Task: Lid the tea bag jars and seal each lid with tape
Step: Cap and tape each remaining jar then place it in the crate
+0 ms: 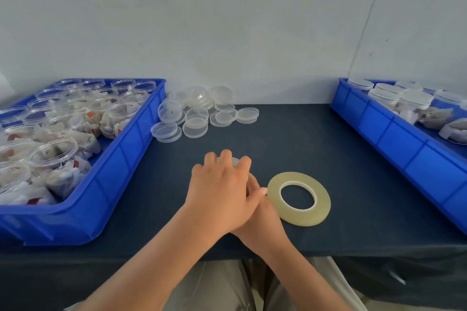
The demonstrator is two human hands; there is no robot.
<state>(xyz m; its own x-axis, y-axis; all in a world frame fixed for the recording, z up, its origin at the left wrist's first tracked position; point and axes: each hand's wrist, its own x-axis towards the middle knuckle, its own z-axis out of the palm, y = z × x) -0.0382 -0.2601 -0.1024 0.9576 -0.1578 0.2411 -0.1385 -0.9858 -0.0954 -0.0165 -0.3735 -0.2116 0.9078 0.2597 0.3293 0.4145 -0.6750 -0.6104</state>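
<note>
My left hand (222, 189) lies over a clear jar (237, 161) on the dark table, fingers curled round its lid; only a sliver of the rim shows past my fingertips. My right hand (262, 217) sits under and behind the left one, thumb tip against the jar's right side; its fingers are mostly hidden. A flat roll of clear yellowish tape (299, 198) lies just right of both hands. Loose clear lids (199, 115) are heaped at the back of the table.
A blue tray (121, 159) at the left holds several open jars of tea bags. Another blue tray (394, 134) at the right holds lidded jars and loose tea bags. A white wall stands behind the dark-clothed table (290, 139).
</note>
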